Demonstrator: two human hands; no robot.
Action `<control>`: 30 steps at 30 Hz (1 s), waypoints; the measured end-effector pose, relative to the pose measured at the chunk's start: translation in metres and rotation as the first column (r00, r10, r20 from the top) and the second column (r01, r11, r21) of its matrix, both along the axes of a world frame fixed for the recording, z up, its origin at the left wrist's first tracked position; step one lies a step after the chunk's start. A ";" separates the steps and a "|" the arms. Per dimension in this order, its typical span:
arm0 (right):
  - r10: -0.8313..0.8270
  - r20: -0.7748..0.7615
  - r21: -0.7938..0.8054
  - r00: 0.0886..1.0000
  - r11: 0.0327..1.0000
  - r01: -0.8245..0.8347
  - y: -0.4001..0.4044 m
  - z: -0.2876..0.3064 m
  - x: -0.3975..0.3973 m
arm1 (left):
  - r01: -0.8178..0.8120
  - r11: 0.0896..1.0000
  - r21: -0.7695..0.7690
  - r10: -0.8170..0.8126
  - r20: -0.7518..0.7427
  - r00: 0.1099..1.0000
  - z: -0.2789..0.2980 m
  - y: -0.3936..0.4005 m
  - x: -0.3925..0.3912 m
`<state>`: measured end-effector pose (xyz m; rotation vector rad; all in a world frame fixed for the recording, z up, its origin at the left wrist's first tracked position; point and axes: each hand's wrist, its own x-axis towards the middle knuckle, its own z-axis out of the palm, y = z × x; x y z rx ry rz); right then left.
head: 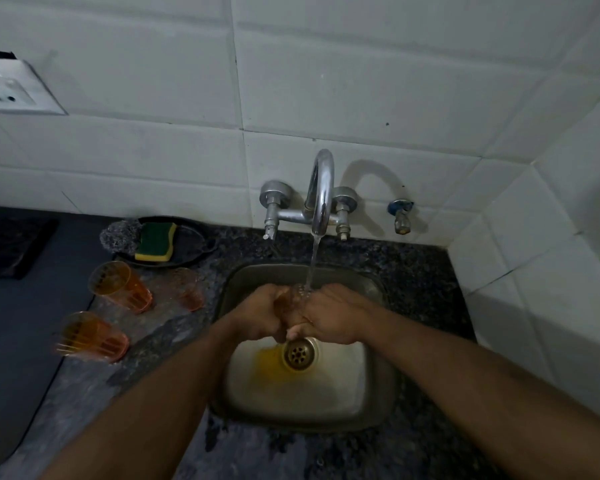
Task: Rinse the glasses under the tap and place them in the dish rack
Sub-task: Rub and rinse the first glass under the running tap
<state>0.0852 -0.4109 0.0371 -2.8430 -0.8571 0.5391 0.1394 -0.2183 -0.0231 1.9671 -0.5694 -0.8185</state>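
Water runs from the chrome tap (321,199) into a small steel sink (343,386). Under the stream both hands grip one clear orange glass (293,297), mostly hidden between them. My left hand (262,315) curls round its left side, and my right hand (329,318) wraps the right side and bottom. On the counter left of the sink stand three more orange glasses: one (120,285) at the back left, a paler one (187,289) beside the sink, and one (92,337) nearer me. Orange-tinted water lies by the drain (299,353).
A dark tray (194,237) behind the glasses holds a steel scrubber (120,235) and a green-and-yellow sponge (156,242). A grey mat (21,323) covers the counter at left. White tiled walls close in behind and at right. A small valve (401,216) sticks out right of the tap.
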 end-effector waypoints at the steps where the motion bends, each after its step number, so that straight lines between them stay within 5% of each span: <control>1: -0.088 -0.026 0.084 0.996 0.992 0.090 0.004 -0.002 0.002 | -0.128 0.990 -0.053 0.132 0.072 0.989 -0.003 -0.005 -0.005; 3: -0.322 -0.232 0.363 0.918 0.847 0.389 0.014 -0.007 0.000 | -0.315 0.938 -0.143 0.344 0.276 0.897 -0.007 -0.016 -0.016; 5: -0.349 -0.287 0.433 0.892 0.784 0.446 0.017 -0.010 -0.005 | -0.326 0.930 -0.168 0.366 0.369 0.854 -0.010 -0.015 -0.019; 7: -0.186 -0.176 0.231 0.967 0.947 0.225 0.009 -0.011 -0.009 | -0.153 0.987 -0.039 0.158 0.302 0.940 -0.018 -0.005 -0.011; 9: 0.041 -0.014 -0.097 0.999 0.994 -0.042 0.002 -0.006 -0.004 | 0.051 0.987 0.149 -0.074 0.154 0.985 -0.022 0.005 -0.002; 12: 0.131 0.070 -0.190 0.989 0.975 -0.116 0.003 0.000 0.011 | -0.112 0.994 0.012 0.111 0.045 0.993 -0.029 -0.001 -0.004; 15: -0.170 -0.110 0.121 0.979 0.976 0.183 0.009 -0.004 0.012 | -0.434 0.889 -0.146 0.455 0.174 0.874 -0.019 -0.014 -0.022; 17: -0.191 -0.207 0.324 0.960 0.912 0.251 0.010 -0.011 0.005 | -0.423 0.885 -0.192 0.463 0.285 0.839 -0.018 -0.014 -0.029; 19: -0.118 -0.194 0.204 0.974 0.966 0.158 0.007 -0.010 0.001 | -0.320 0.941 -0.110 0.338 0.284 0.897 -0.021 -0.008 -0.025; 21: 0.029 -0.045 -0.092 0.999 0.995 -0.033 0.003 -0.003 0.003 | -0.122 0.990 0.067 0.113 0.122 0.986 -0.025 0.001 -0.015; 23: 0.112 0.044 -0.176 0.993 0.979 -0.103 0.003 0.001 0.006 | -0.039 0.991 0.128 0.037 0.012 0.999 -0.027 0.006 -0.008; 25: -0.048 -0.031 -0.025 0.998 0.999 0.047 0.010 0.002 0.008 | -0.217 0.976 0.000 0.217 0.062 0.974 -0.030 0.000 -0.010; 27: -0.223 -0.197 0.218 0.955 0.939 0.265 0.015 -0.003 0.008 | -0.390 0.909 -0.150 0.417 0.263 0.870 -0.027 -0.011 -0.019; 29: -0.232 -0.211 0.314 0.950 0.904 0.291 0.015 -0.007 0.007 | -0.443 0.877 -0.185 0.479 0.400 0.782 -0.021 -0.016 -0.027; 30: -0.195 -0.210 0.296 0.958 0.922 0.252 0.014 -0.007 0.005 | -0.412 0.898 -0.154 0.439 0.374 0.817 -0.022 -0.013 -0.024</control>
